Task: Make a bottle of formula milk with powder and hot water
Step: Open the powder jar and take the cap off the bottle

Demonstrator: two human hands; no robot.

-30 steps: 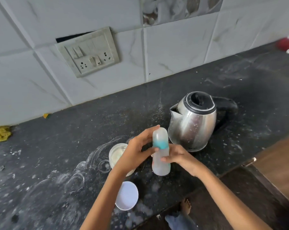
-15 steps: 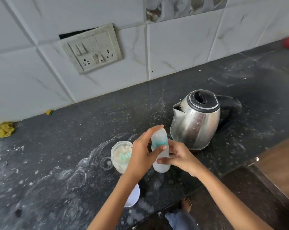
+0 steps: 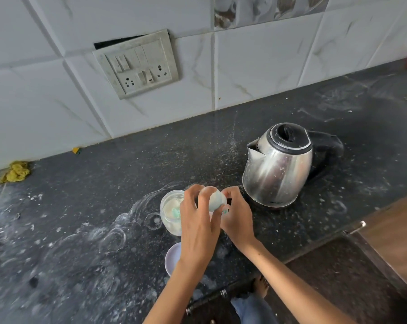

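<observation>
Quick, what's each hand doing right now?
Left hand: fingers curled round the top of the baby bottle.
Right hand: gripping the same bottle from the other side.

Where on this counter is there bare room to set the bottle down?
Widest bare patch: the counter between the yellow cloth and kettle, below the wall. Another lies right of the kettle. Crowded: around both hands, where bottle, powder jar and lid cluster.
</observation>
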